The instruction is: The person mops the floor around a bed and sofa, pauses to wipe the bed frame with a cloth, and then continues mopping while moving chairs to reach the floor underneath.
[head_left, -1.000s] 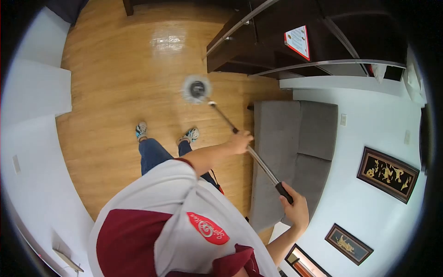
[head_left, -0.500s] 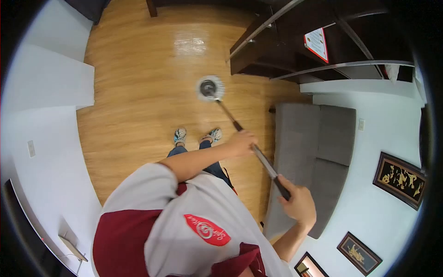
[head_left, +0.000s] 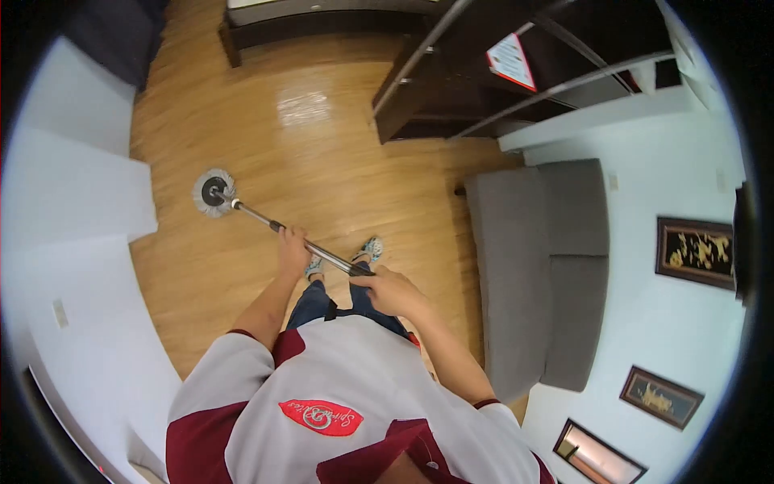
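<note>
A spin mop (head_left: 253,214) slants across the view, its round grey-white string head (head_left: 214,193) on the wooden floor to the left. My left hand (head_left: 294,248) is closed around the middle of the pole, near a dark grip section. My right hand (head_left: 390,291) wraps the black upper end of the handle, in front of my waist. Below the pole show my jeans and patterned clogs (head_left: 370,249). Parts of both hands' fingers are hidden by the pole and the hands themselves.
A grey sofa (head_left: 516,274) stands at the right, along a white wall with framed pictures. Dark wooden shelving (head_left: 419,97) is at the upper right, and a bed frame (head_left: 322,28) at the top. White wall corners (head_left: 141,194) jut in on the left.
The mop head has swept from the upper middle across the floor to the left. Both hands have moved left with the pole, still gripping it. The view has shifted slightly.
</note>
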Available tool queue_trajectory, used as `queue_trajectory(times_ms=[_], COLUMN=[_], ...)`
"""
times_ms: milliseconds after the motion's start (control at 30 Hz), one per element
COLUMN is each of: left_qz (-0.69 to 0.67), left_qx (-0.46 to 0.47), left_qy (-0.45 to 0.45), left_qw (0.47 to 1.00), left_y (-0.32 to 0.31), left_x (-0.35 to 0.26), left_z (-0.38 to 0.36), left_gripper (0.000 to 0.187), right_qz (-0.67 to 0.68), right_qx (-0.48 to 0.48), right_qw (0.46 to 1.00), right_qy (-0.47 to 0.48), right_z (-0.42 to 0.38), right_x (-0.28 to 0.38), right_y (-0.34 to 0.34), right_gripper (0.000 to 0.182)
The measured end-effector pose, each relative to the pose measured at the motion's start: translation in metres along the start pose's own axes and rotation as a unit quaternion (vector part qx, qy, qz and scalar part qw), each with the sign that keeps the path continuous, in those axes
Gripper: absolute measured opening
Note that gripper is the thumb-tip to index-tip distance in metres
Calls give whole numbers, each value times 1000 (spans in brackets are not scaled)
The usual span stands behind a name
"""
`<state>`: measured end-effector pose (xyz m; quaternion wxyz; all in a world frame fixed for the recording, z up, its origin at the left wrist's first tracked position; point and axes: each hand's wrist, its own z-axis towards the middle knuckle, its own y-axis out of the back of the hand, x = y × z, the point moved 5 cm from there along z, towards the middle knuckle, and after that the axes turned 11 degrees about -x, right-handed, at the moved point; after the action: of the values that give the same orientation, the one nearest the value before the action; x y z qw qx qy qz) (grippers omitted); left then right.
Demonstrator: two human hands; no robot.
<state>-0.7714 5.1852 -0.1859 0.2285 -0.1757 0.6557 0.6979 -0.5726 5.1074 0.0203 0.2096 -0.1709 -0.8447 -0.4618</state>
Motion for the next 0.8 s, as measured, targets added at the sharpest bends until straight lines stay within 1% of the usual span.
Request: queue_trajectory(times_ms=[67,133,167,200,267,367,400,467,500,533,600,633,667,733,767,800], left_qz=[-58,-128,-174,-180,-195,-257,-324,-439,-478,-470,-435,-431,-426,-367,-332,-301], left_qx=[45,171,138,218,238,305,327,367,549,595,600,599,599,536,529,519], left_qy=[-12,-41,-104,-138,-202,-144,-91,9,303,379,463,439,414,392,399,408], left_qw=[997,976,970,949,930,906,883,820,615,530,487,513,537,652,671,689], left_y=[-54,-101,-107,-106,-109,-75,-85,-106,-46,-19,17,26,39,77,98,117], left_x=[-31,-101,-140,-185,-254,-290,-281,-242,-236,-229,-198,-172,-145,-85,-57,-35], left_z=[-18,-43,-52,-59,-74,-67,-75,-81,-75,-65,-45,-25,-9,11,13,12], left_gripper=[32,34,37,46,51,62,60,57,57,52,56,53,51,47,47,47], right_qz=[23,76,62,47,49,94,81,64,137,212,279,310,268,170,155,140], right_qx=[-19,-49,-76,-100,-130,-172,-178,-202,-172,-141,-99,-85,-117,-181,-138,-136], right_qw=[998,986,982,976,952,933,945,961,967,964,955,947,956,963,976,980], right_qy=[-56,-140,-164,-188,-273,-301,-261,-179,-129,-77,-32,-6,38,108,66,43], right_z=[-40,-97,-129,-161,-209,-225,-218,-187,-165,-143,-102,-85,-75,-58,-48,-45], right_x=[-37,-66,-72,-73,-66,-47,-40,-22,-11,1,21,23,21,10,-9,-24], right_y=[21,59,79,96,117,118,114,100,91,84,59,51,50,45,31,31], right_gripper=[50,45,43,42,37,41,46,58,66,75,78,79,79,78,73,70])
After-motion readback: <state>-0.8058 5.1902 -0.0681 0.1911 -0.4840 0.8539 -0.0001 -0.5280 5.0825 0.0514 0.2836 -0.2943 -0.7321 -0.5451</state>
